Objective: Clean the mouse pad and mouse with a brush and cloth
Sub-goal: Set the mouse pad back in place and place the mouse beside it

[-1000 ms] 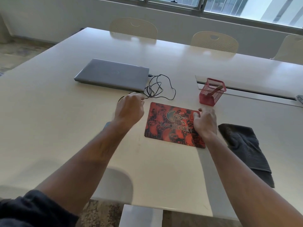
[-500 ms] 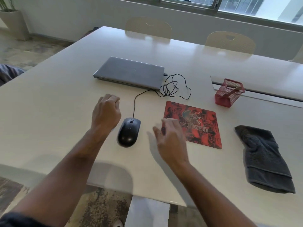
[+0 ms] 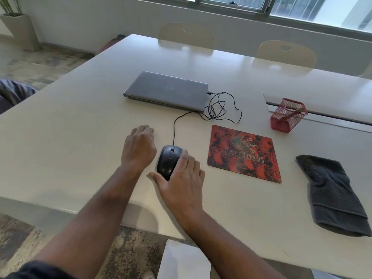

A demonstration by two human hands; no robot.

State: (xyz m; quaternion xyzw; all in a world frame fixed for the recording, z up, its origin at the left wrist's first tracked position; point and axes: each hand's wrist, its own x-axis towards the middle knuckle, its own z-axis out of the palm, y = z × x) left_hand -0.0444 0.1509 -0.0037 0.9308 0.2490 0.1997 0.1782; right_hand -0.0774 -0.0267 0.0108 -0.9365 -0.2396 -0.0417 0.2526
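While the red mouse pad (image 3: 243,153) lies bare and flat on the white bench (image 3: 70,137), a person settles the right hand (image 3: 182,176) over the black mouse (image 3: 168,161), fingers draped on its right flank and thumb tucked at its near end, a loose grasp rather than a lift. The left hand (image 3: 138,149) rests just beside the mouse on the bench, fingers curled, gripping nothing. The mouse sits off the pad, to its left, apparently so each can be cleaned separately; its cable (image 3: 213,109) runs slack to the closed laptop (image 3: 167,90), leaving room to move it. A folded grey cloth (image 3: 332,194) waits untouched right of the pad. A wooden handle, probably the brush (image 3: 298,111), leans in the red mesh holder (image 3: 287,115) behind. Cleaning itself appears not yet begun.
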